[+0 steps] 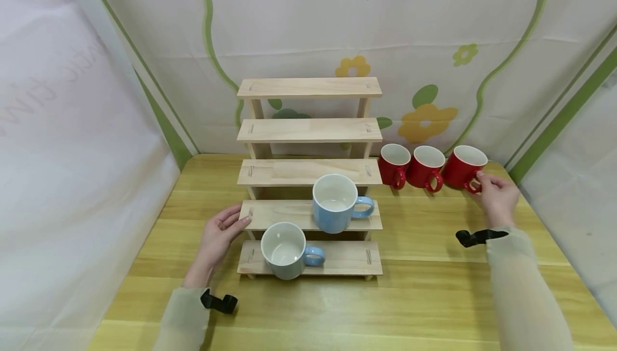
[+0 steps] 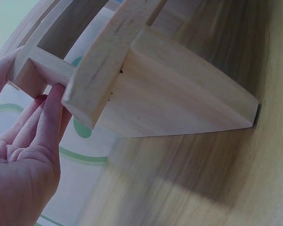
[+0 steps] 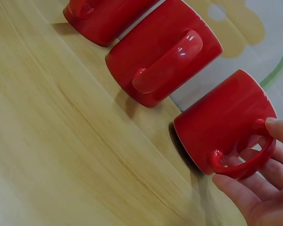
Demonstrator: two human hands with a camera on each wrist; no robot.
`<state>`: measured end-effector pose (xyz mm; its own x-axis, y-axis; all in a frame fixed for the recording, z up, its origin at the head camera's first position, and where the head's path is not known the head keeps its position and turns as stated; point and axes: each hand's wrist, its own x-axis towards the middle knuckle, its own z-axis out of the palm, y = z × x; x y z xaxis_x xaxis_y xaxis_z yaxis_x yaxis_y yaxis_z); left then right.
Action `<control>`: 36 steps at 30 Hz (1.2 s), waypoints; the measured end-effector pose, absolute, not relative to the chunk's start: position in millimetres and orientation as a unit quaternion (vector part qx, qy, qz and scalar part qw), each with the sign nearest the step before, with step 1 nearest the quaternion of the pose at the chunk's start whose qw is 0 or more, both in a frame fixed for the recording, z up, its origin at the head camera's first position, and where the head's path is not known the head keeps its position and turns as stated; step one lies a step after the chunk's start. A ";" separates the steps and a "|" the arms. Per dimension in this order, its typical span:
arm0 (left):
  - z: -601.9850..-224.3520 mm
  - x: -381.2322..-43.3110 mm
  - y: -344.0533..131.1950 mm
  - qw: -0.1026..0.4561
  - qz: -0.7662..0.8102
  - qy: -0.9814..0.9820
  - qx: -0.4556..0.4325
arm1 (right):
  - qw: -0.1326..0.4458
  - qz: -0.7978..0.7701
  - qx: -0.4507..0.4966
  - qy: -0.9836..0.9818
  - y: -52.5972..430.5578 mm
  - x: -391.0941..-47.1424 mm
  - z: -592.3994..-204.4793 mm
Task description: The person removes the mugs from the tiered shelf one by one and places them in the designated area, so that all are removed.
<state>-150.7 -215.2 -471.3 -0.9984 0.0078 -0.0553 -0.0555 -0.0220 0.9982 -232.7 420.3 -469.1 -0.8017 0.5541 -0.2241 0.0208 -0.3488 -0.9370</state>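
Note:
My right hand holds the rightmost red mug by its handle. In the right wrist view, the thumb and fingers close about that handle, and a dark shadow shows along the edge of the mug's base. On the other side, my left hand grips the left end of a step of the wooden tiered shelf, thumb above and fingers below. A blue mug sits on that second step from the bottom. One more blue mug stands on the lowest step, its handle pointing right.
Two other red mugs, one in the middle and one beside the shelf, line up at the back right of the wooden table. White printed cloth hangs behind and along both sides.

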 end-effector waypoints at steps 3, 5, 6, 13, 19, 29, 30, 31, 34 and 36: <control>-471.4 -150.6 -215.1 0.021 0.714 0.699 -0.017 | 0.174 0.780 -0.265 -0.539 417.3 -232.3 -468.0; -471.3 -150.4 -215.1 0.022 0.714 0.699 -0.019 | 0.176 0.779 -0.264 -0.541 416.2 -232.3 -468.0; -471.2 -150.3 -215.0 0.022 0.714 0.699 -0.019 | 0.176 0.777 -0.265 -0.544 416.0 -232.3 -468.3; -469.9 -149.5 -214.1 0.026 0.714 0.699 -0.025 | 0.155 0.776 -0.265 -0.550 415.4 -227.5 -470.1; -470.3 -149.6 -214.2 0.028 0.714 0.700 -0.026 | 0.148 0.773 -0.258 -0.560 414.2 -225.8 -472.3; -470.5 -150.0 -214.4 0.026 0.713 0.701 -0.029 | 0.129 0.656 -0.298 -0.681 419.6 -224.7 -473.9; -470.4 -150.2 -214.4 0.025 0.712 0.701 -0.029 | 0.125 0.650 -0.296 -0.689 420.1 -223.9 -472.1; -470.4 -150.2 -214.4 0.024 0.712 0.701 -0.029 | 0.125 0.647 -0.293 -0.693 420.6 -222.9 -469.5; -470.2 -150.3 -214.3 0.024 0.712 0.701 -0.029 | 0.135 0.647 -0.274 -0.698 420.8 -219.3 -458.7; -470.1 -150.3 -214.2 0.024 0.712 0.701 -0.029 | 0.146 0.649 -0.258 -0.700 419.8 -216.6 -448.8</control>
<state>-150.3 -214.2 -470.1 -0.9972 -0.0064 -0.0740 -0.0739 -0.0150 0.9972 -216.6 419.8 -448.8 -0.8243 0.5507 -0.1315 0.1727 0.0234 -0.9847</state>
